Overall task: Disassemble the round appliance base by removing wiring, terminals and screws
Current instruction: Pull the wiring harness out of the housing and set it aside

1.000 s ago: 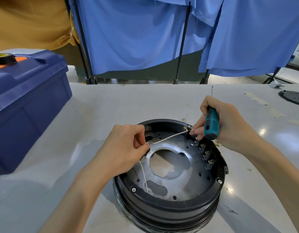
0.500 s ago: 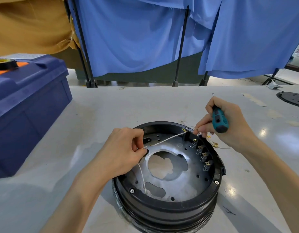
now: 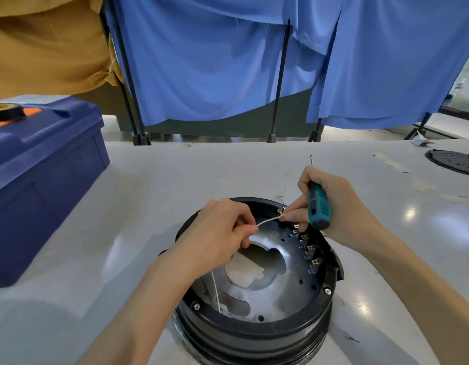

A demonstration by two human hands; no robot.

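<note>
Wire ran taut between both hands over the base, which sat on the table near the front edge. The left hand pinched it, closer to the right hand than a second earlier; that one pinched the wire's end while gripping a screwdriver. It seemed nearly freed. A toolbox stood left, curtains behind.

Black round base with a silvery grey inner plate, white wire, brass-yellow terminals, teal screwdriver handle (black at its end), dark blue toolbox, pale grey tabletop, blue curtains
</note>
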